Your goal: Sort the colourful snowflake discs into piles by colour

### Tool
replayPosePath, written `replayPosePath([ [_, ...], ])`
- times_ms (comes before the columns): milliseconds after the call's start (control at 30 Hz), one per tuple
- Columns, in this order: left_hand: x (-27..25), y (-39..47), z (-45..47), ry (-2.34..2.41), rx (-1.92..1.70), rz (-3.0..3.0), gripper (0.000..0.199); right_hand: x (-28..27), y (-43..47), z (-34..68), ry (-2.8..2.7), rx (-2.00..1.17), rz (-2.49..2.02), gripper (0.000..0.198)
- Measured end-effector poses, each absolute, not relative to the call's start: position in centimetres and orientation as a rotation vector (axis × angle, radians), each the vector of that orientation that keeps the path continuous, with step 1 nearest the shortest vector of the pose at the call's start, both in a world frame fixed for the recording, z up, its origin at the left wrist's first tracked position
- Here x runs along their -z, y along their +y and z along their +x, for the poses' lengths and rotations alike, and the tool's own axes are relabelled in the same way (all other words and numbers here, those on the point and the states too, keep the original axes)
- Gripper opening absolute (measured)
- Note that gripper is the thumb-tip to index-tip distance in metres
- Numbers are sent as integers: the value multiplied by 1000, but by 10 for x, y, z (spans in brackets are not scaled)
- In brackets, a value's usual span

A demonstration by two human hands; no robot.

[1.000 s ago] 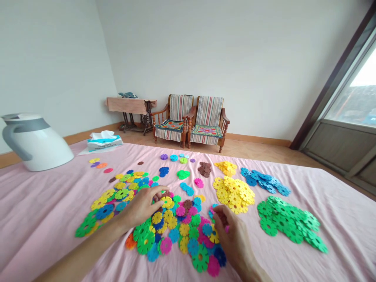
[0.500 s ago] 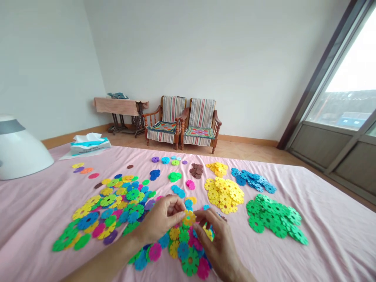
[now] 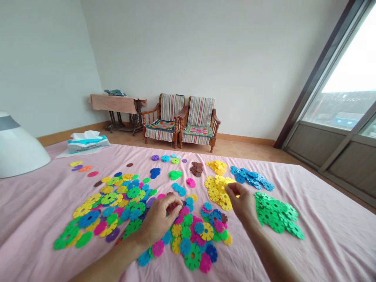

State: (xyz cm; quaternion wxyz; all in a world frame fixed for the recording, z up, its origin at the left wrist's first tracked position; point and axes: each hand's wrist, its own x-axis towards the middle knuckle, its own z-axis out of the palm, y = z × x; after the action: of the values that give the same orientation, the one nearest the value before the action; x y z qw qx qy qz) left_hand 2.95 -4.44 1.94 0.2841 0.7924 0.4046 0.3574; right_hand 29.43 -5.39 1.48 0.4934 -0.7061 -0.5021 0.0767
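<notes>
Over the pile of large yellow flower-shaped plastic discs point(image 3: 217, 192), my right hand point(image 3: 243, 201) is closed in a pinch at a yellow disc, its fingers hiding part of the pile. My left hand point(image 3: 160, 217) hovers between two mixed heaps, thumb and fingertips together; what they hold, if anything, is hidden. Left of it spreads a heap of mixed-colour slotted discs point(image 3: 108, 199). A second mixed heap point(image 3: 193, 256) lies between my forearms, with green, pink, blue and yellow discs overlapping.
Green discs point(image 3: 277, 213) and blue discs point(image 3: 252, 179) are piled at the right. Small brown point(image 3: 196, 169) and smaller yellow point(image 3: 217, 167) piles lie farther back. A tissue pack point(image 3: 88, 142) and a white rounded object point(image 3: 20, 150) stand at left on the pink cloth point(image 3: 329, 219).
My right hand has moved right and away from me, from the yellow disc both hands were at, to the yellow pile. The left hand has shifted slightly left and lower.
</notes>
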Motion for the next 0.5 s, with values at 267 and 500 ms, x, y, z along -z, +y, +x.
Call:
replayPosePath([
  [267, -18, -50, 30, 1086, -911, 2214, 15, -6, -19, 325, -1130, -105, -1885, 26],
  [500, -25, -55, 28, 987, -818, 2316, 10, 0, -52, 290, -1314, -160, -1770, 27],
])
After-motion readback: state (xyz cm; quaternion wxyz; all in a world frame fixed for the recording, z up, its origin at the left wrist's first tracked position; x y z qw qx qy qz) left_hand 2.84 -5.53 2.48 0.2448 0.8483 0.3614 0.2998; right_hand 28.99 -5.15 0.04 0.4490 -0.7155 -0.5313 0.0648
